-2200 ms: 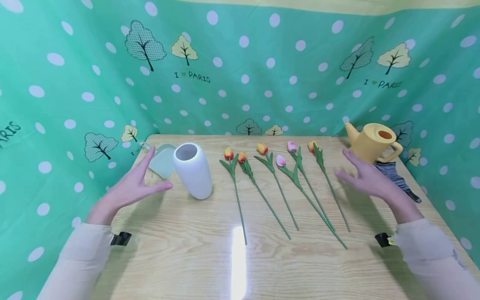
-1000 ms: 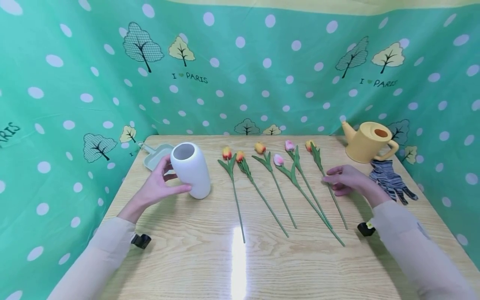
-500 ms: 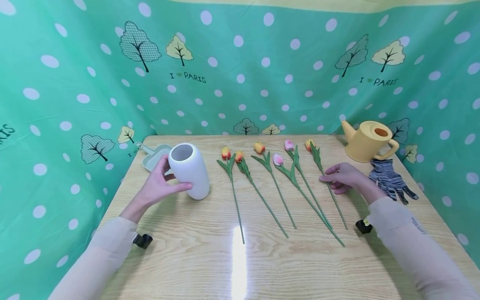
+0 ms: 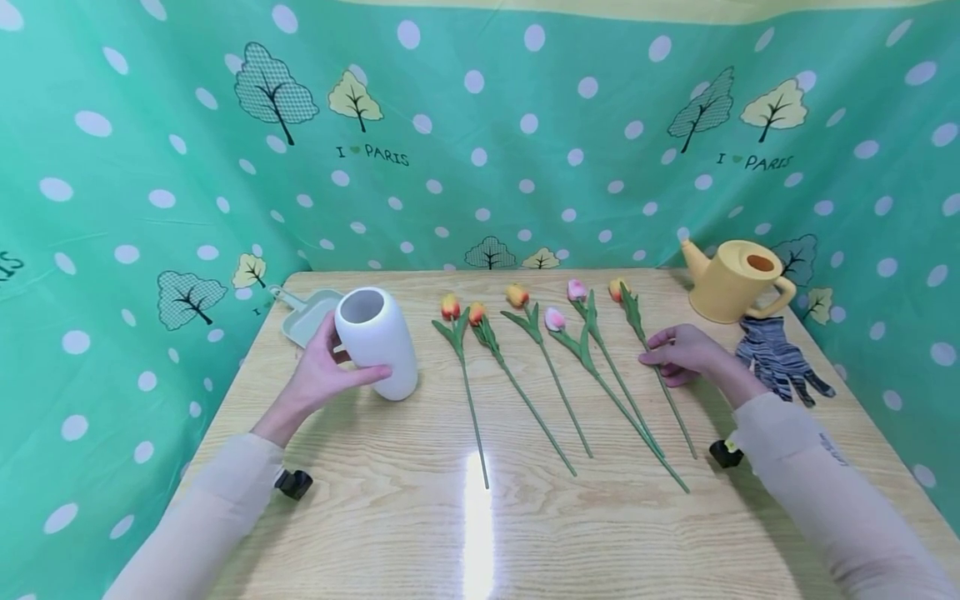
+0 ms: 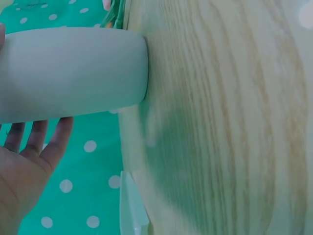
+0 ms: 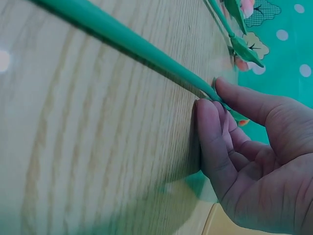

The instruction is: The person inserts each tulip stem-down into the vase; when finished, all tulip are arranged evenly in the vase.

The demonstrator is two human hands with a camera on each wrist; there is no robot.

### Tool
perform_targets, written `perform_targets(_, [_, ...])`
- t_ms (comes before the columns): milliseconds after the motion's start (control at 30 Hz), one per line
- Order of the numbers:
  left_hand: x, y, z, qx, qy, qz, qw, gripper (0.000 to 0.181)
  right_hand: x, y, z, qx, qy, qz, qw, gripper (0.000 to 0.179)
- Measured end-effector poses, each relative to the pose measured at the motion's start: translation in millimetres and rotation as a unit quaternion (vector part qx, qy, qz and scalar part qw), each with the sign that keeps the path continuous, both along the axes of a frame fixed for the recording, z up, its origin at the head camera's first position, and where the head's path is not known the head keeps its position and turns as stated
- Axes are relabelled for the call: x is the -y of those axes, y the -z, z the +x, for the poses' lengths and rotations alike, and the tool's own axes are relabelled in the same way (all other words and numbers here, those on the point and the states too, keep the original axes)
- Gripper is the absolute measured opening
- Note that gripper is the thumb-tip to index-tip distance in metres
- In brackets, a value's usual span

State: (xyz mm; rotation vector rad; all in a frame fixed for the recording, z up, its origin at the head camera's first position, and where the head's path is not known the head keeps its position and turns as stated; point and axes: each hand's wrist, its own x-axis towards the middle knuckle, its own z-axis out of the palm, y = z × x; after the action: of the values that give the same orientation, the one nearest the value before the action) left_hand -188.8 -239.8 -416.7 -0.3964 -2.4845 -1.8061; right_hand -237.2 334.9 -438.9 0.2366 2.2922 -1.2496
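A tall white vase (image 4: 381, 350) stands at the left of the table, its mouth toward me in the head view. My left hand (image 4: 318, 375) grips it from the left, thumb across the front and fingers on the far side. In the left wrist view, fingertips of that hand (image 5: 34, 152) meet the wall of the vase (image 5: 73, 73). My right hand (image 4: 686, 354) pinches the green stem of the rightmost orange-yellow tulip (image 4: 630, 308) below its leaves. Thumb and forefinger close on this stem (image 6: 142, 49) in the right wrist view, low over the wood.
Several other tulips, such as a pink one (image 4: 556, 320) and an orange-red one (image 4: 450, 308), lie across the wooden table (image 4: 375, 500). A pale green dustpan (image 4: 303, 317) lies behind my left hand. The yellow watering can (image 4: 723, 287) and a striped glove (image 4: 780, 358) are at the right.
Both hands have come inward and down from apart over the table. The left has taken hold of the vase, the right the rightmost tulip's stem. Little differs over the last half second.
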Motion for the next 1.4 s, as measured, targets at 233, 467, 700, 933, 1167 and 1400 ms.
perform_targets(233, [0.1, 1.5, -0.2, -0.009, -0.004, 0.003, 0.9999, 0.093, -3.7, -3.1, 1.8, -0.005, -0.014, -0.014, 0.9998, 0.056])
perform_targets(467, [1.8, 2.7, -0.1, -0.008, 0.009, 0.010, 0.9999, 0.093, -5.0, -26.6, 12.6, -0.016, -0.035, -0.071, 0.9967, 0.063])
perform_targets(700, [3.5, 2.7, -0.6, -0.010, 0.027, 0.010, 0.9995, 0.093, 0.0, -52.0, 23.2, -0.042, -0.056, -0.099, 0.9926, 0.064])
perform_targets(933, [6.5, -6.2, -3.4, 0.003, 0.061, -0.010, 0.9981, 0.090, 16.5, -71.2, 29.8, -0.059, -0.064, -0.124, 0.9884, 0.060])
perform_targets(1167, [7.4, -13.9, -5.1, 0.044, 0.105, 0.028, 0.9932, 0.089, 31.4, -85.7, 38.1, -0.057, -0.063, -0.193, 0.9775, 0.034])
perform_targets(1400, [6.5, -14.6, -2.9, 0.053, 0.098, 0.032, 0.9933, 0.090, 41.5, -99.2, 45.6, -0.051, -0.056, -0.326, 0.9425, 0.017])
